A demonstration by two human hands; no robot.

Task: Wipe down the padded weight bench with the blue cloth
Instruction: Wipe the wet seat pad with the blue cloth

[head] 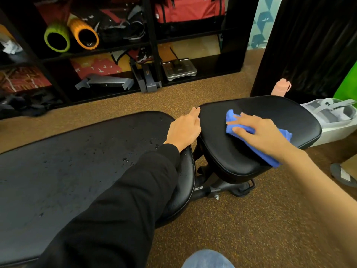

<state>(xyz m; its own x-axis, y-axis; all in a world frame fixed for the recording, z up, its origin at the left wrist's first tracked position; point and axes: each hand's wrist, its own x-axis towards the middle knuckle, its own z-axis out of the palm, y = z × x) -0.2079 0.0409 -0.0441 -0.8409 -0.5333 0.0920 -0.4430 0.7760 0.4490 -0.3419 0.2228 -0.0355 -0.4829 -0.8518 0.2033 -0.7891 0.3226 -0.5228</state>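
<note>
My right hand (258, 132) lay flat on the blue cloth (232, 118), fingers spread and pressing it onto the seat pad (266, 107) of the weight bench (222, 188). My left hand (183, 130) rested loose-fingered at that pad's edge, holding nothing. I judged the cloth soft, light and apt to bunch, best driven under a flat palm. The vinyl looked slick, with droplets (125, 159) on the back pad (77, 161).

Floor (251, 219): speckled brown matting, throughout.
Shelving unit (152, 35): black, open-fronted, 11 o'clock.
Wall (264, 22): teal geometric pattern, 1 o'clock.
Curtain (309, 45): black, 2 o'clock.
</note>
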